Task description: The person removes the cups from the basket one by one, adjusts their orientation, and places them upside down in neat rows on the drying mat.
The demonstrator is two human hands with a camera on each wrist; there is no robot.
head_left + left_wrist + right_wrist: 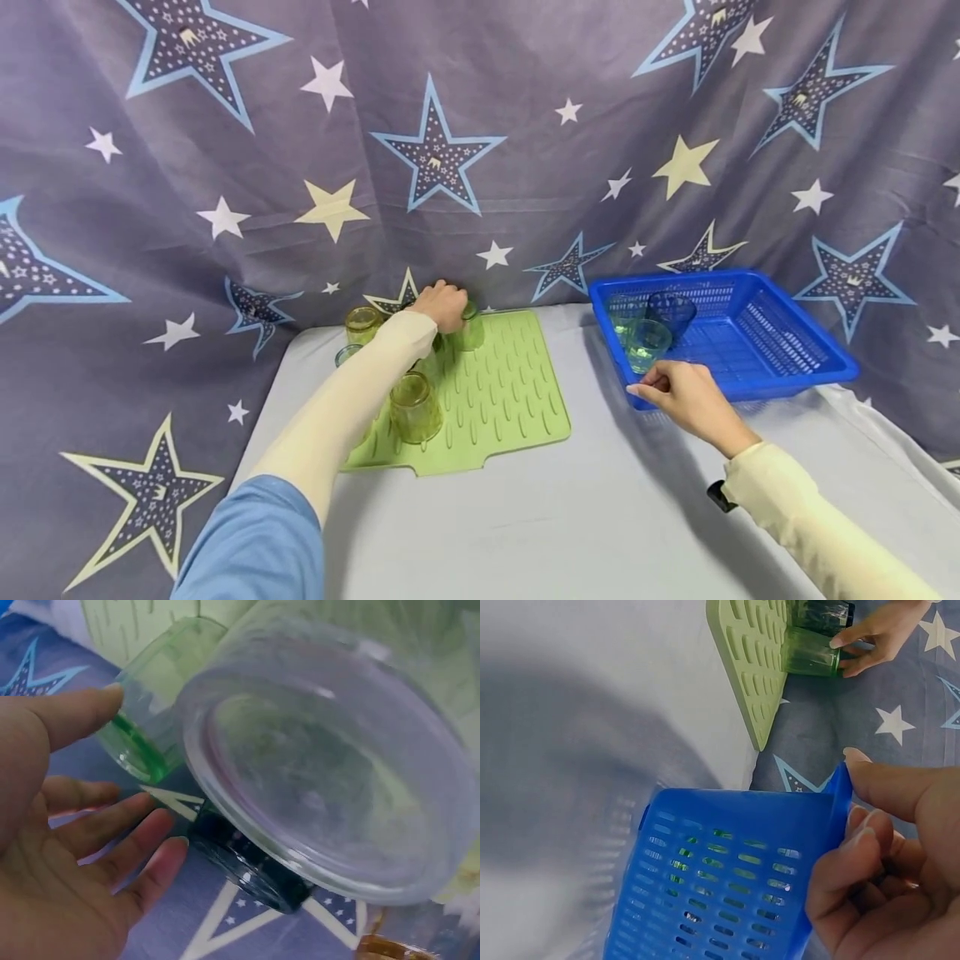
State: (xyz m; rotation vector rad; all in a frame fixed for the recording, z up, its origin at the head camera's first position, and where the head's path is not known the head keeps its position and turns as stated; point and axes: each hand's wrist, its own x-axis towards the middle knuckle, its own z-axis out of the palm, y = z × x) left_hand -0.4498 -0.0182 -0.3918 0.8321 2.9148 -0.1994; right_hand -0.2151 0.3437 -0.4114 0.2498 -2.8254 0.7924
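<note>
My left hand [442, 307] reaches to the back of the green drying mat [517, 392], beside an upside-down green glass [471, 329]. In the left wrist view its fingers are spread, with the thumb [79, 712] right at the green glass [161, 690]. A clear glass [315, 795] looms large there, and a dark glass [247, 862] stands behind it. My right hand [693, 404] pinches the near left corner of the blue basket's rim [783, 385], thumb on top and fingers curled beneath, as the right wrist view shows.
Inside the basket's left end sit a green glass [648, 343] and a dark blue glass [671, 312]. Several more glasses stand upside down on the mat's left side, among them a yellow one [415, 408]. A star-patterned curtain [525, 167] hangs directly behind the table.
</note>
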